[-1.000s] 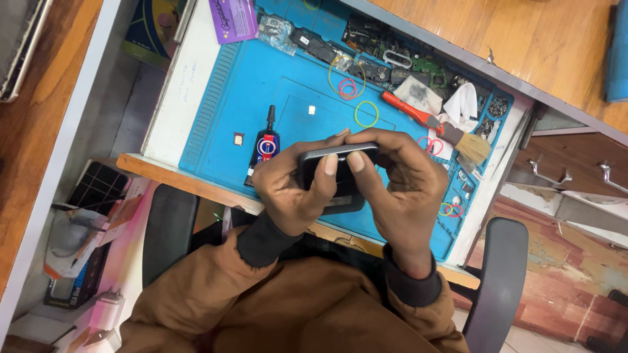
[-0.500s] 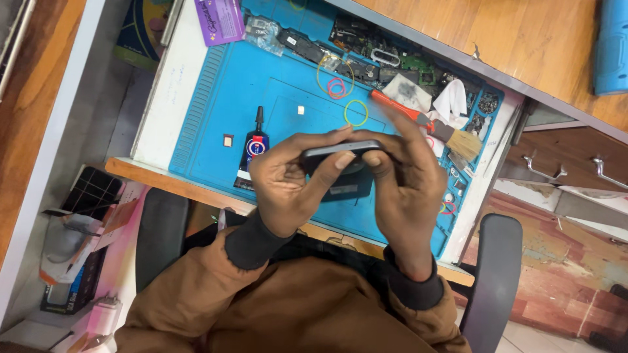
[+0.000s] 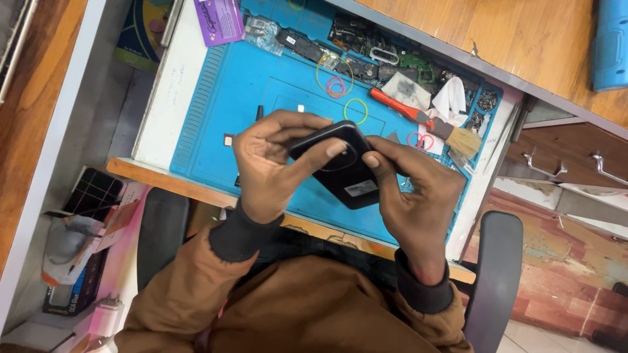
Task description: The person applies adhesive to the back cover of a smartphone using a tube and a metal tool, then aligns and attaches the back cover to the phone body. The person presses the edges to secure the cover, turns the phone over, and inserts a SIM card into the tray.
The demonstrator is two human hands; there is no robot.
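My left hand (image 3: 268, 163) and my right hand (image 3: 412, 189) together hold a black phone (image 3: 343, 173) above the blue work mat (image 3: 242, 98). The phone is tilted, its dark back with a small pale sticker facing me. Left fingers wrap over its upper edge, and the left thumb presses on its back. Right fingertips pinch its right side. A black tool handle (image 3: 259, 112) pokes out just behind my left hand, mostly hidden.
On the mat lie rubber bands (image 3: 335, 85), a red-handled brush (image 3: 425, 121), white tissue (image 3: 451, 98) and several circuit parts (image 3: 366, 39) along the far edge. A purple card (image 3: 219, 19) sits top left. Chair armrests (image 3: 497, 274) flank my lap. Boxes clutter the floor at left.
The phone has been turned from edge-on and level to tilted with its back facing me. My hands shifted slightly apart around it.
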